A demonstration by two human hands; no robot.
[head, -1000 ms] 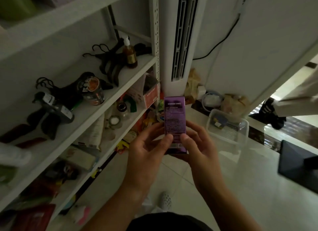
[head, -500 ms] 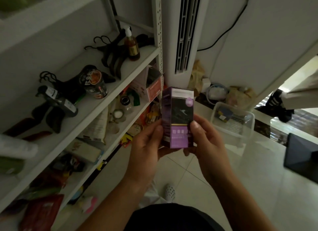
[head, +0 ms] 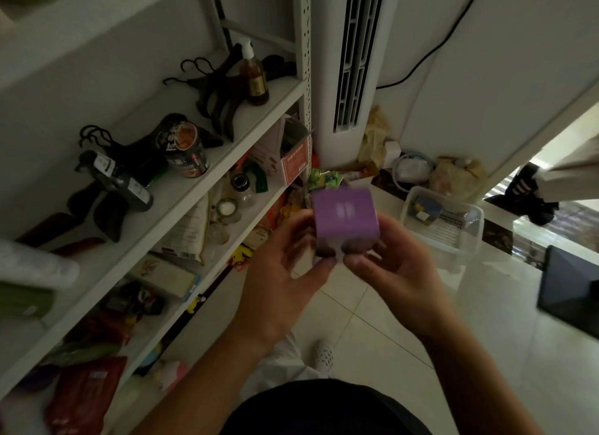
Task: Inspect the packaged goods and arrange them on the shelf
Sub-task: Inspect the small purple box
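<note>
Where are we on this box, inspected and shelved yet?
Not shelved. Both the left hand and right hand hold the purple box in the air beside the shelf, one end facing the camera, so inspection looks underway. Left: placing it. Nothing shows which shelf items were arranged already.

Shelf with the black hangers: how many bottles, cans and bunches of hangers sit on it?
Bottles: 2, the pump bottle upright and the dark bottle lying down
Can: 1
Hanger bunches: 2, the far bunch and the near bunch
Total: 5
</note>
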